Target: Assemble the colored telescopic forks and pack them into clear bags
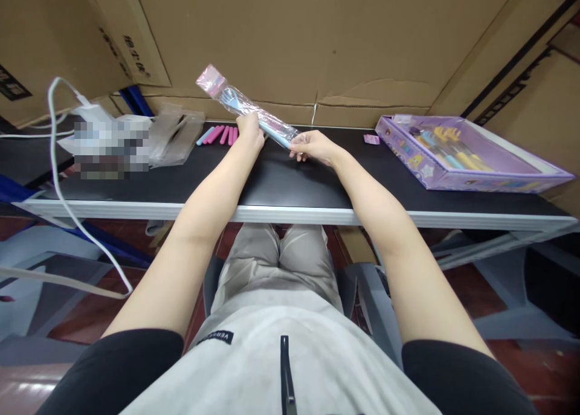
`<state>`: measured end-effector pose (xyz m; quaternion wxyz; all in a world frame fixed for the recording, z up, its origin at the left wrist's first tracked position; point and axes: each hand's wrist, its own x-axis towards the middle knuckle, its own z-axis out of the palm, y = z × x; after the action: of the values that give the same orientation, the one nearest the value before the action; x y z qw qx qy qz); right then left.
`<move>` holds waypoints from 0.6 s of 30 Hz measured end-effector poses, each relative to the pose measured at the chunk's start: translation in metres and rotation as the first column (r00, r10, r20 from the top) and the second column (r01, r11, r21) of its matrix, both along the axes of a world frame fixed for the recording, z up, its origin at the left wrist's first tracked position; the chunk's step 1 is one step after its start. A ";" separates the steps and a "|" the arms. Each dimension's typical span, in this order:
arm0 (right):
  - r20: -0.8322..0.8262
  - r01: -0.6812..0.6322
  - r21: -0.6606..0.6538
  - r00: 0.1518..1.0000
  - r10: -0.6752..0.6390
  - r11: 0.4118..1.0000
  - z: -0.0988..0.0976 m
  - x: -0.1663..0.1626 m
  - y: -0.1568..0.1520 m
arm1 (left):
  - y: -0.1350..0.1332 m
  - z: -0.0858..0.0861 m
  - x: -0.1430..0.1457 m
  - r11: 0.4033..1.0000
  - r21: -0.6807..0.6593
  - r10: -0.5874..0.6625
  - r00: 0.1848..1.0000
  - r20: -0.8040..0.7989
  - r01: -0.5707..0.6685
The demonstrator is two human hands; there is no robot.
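A light-blue back scratcher with a claw-like head lies inside a clear plastic sleeve topped by a pink header. It is held slantwise above the black table, head end up to the left. My left hand is closed around the middle of the sleeve. At the lower right end, my right hand pinches the handle through the plastic between thumb and fingers. Several pink tubes and a light-blue tube lie on the table left of my left hand.
Flat clear plastic sleeves lie at the left, by a blurred-out item and a white cable. At the right sits a purple box with yellow and blue back scratchers. A small pink card lies beside it. Cardboard stands behind.
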<state>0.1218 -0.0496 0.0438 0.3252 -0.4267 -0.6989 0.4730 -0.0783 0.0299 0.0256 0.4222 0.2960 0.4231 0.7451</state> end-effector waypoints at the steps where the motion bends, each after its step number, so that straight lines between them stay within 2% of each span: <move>1: -0.006 0.014 0.008 1.000 -0.014 1.000 0.000 0.000 0.001 | -0.005 0.002 0.004 0.999 -0.006 0.032 0.997 0.072 -0.031; 4: -0.014 0.041 0.024 0.999 -0.040 0.999 -0.001 0.002 0.002 | -0.024 0.010 0.017 0.999 -0.031 0.043 0.984 0.170 -0.039; 8: -0.017 0.073 0.030 0.997 -0.073 0.997 0.001 0.002 0.001 | -0.035 0.014 0.024 0.999 -0.051 0.002 0.991 0.133 0.004; 18: 0.003 0.132 0.062 0.991 -0.132 0.989 0.000 0.003 0.005 | -0.020 0.000 0.021 0.997 -0.072 -0.016 0.999 0.049 0.019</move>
<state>0.1252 -0.0451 0.0439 0.3665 -0.4634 -0.6846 0.4270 -0.0575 0.0096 0.0257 0.4493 0.2660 0.4369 0.7324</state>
